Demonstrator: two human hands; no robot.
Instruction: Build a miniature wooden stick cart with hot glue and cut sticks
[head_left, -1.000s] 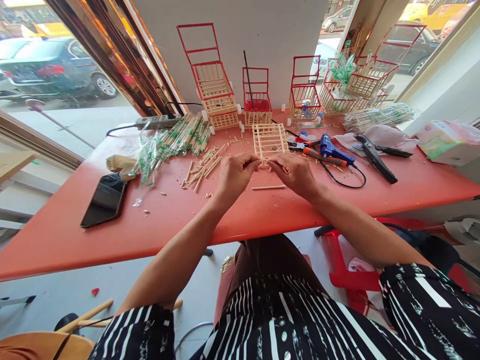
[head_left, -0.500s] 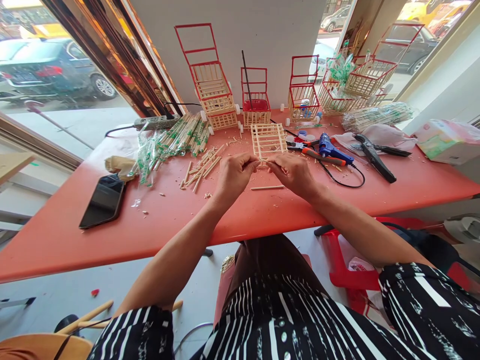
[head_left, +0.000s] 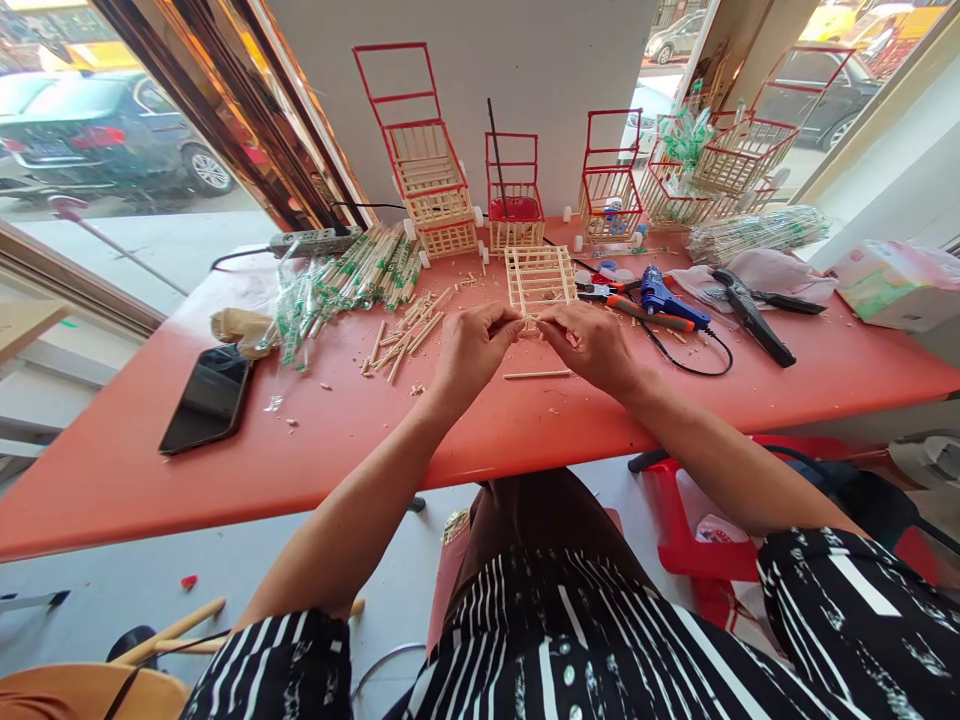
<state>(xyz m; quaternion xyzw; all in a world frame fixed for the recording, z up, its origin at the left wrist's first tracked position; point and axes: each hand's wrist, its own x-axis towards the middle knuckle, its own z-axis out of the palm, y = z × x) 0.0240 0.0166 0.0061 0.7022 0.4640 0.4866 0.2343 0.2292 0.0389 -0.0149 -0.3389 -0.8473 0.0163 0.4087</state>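
My left hand (head_left: 470, 350) and my right hand (head_left: 589, 343) meet over the middle of the red table (head_left: 315, 440), fingers pinched together on a short wooden stick (head_left: 529, 321) held between them. Just beyond the fingertips lies a flat lattice of pale sticks (head_left: 539, 279). A single loose stick (head_left: 536, 375) lies on the table beneath my hands. A scatter of cut sticks (head_left: 405, 335) sits to the left of my left hand.
Wrapped chopsticks (head_left: 352, 280) and a black phone (head_left: 208, 398) lie at the left. A blue glue gun (head_left: 667, 298), pliers and a black tool (head_left: 750, 315) lie at the right. Several red-framed stick carts (head_left: 427, 180) line the back wall.
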